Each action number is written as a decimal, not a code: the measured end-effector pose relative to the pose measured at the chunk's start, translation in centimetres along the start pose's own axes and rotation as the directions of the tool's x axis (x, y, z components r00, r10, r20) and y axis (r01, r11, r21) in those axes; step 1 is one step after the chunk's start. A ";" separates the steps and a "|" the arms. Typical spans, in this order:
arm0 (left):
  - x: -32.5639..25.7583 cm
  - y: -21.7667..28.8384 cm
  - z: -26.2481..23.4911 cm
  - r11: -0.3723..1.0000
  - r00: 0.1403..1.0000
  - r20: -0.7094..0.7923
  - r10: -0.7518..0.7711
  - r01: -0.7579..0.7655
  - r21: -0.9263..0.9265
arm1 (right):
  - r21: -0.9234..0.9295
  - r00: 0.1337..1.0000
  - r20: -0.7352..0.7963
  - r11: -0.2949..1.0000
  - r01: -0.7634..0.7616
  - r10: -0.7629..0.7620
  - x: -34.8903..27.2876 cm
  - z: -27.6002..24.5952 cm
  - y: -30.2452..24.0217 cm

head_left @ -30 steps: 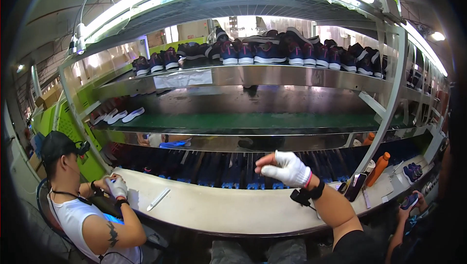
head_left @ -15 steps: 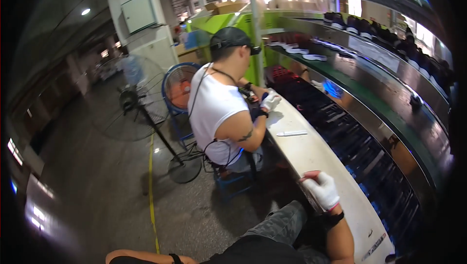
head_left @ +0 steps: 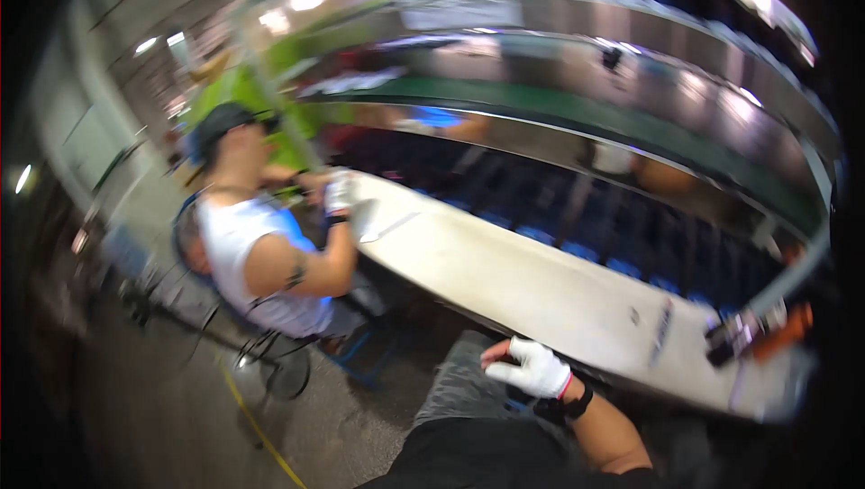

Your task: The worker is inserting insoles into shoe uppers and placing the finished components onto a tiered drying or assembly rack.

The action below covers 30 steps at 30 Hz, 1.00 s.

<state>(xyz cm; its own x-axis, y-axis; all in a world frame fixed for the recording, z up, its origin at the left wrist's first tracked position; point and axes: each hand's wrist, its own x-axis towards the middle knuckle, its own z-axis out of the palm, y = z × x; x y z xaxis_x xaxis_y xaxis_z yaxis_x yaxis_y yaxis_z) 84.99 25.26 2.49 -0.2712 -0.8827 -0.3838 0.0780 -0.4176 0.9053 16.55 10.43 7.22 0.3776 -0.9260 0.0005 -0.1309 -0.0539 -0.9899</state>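
My right hand [head_left: 532, 370] wears a white glove that leaves some fingertips bare, with a dark band at the wrist. It hovers over my lap beside the near edge of the long white bench [head_left: 505, 277]. Its fingers are loosely curved and apart, and nothing shows in them. My left hand is out of the picture. On the bench near the co-worker lies a slim pale stick-shaped item [head_left: 394, 226], smeared by motion. A dark strip [head_left: 662, 331] marks the bench top to the right of my hand.
A seated co-worker [head_left: 266, 259] in a white sleeveless top works at the bench's left end. Behind the bench run a dark conveyor [head_left: 577, 210] and a green shelf [head_left: 505, 97]. An orange-and-black object [head_left: 782, 331] stands at the right end. A fan stand [head_left: 288, 372] is at left.
My view has swung right, so the co-worker and bench sit further left. My right hand has drawn back from over the bench edge toward my lap. My left forearm has left the picture.
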 end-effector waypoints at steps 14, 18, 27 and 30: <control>26.8 7.3 23.0 0.416 0.750 0.530 -0.394 -0.369 0.831 | -0.396 0.198 -0.914 0.676 -0.621 -0.353 -22.0 -15.1 10.5; 38.9 13.4 32.8 0.244 0.721 0.643 0.257 -0.692 0.679 | -0.397 0.277 -0.911 0.473 -0.787 -0.305 -18.9 -15.6 9.4; 48.7 10.2 39.6 -0.140 0.594 0.663 0.455 -0.688 0.712 | -0.446 0.255 -0.836 0.333 -0.831 -0.485 -17.4 -15.8 10.7; 49.2 9.8 39.6 -0.072 0.582 0.660 0.475 -0.722 0.688 | -0.380 0.184 -0.868 0.379 -0.844 -0.461 -17.8 -16.1 10.6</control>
<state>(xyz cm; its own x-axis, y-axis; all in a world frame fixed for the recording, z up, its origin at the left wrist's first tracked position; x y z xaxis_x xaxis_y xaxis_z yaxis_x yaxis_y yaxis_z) 34.46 -13.70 -0.33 -0.7544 -0.5695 0.3264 -0.4698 0.8157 0.3374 -6.32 20.35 -1.04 -0.6661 -0.4699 0.5792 -0.7163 0.6193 -0.3214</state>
